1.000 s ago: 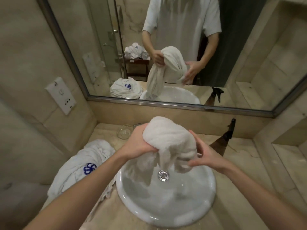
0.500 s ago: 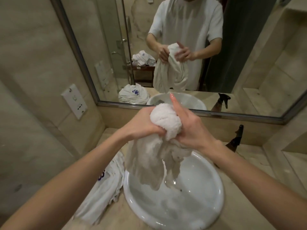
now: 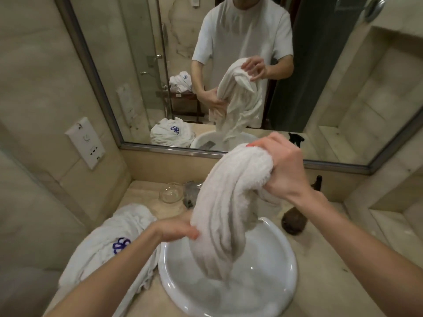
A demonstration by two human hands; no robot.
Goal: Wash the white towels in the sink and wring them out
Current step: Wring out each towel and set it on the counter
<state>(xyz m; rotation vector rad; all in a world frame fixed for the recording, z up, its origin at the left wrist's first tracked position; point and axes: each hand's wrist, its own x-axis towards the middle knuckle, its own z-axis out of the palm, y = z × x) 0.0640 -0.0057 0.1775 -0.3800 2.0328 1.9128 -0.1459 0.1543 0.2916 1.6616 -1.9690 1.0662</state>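
Head view shows your right hand (image 3: 283, 165) raised and clenched round the top of the white towel (image 3: 229, 202), while your left hand (image 3: 176, 229) grips its side lower down. It hangs in a thick bunch, its lower end inside the white sink (image 3: 281, 271). Another towel (image 3: 114, 239) with a blue logo lies on the worktop (image 3: 320, 282), left of the sink.

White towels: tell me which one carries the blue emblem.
The towel heaped on the counter left of the sink carries it. The towel gripped by the left hand and right hand above the basin is plain.
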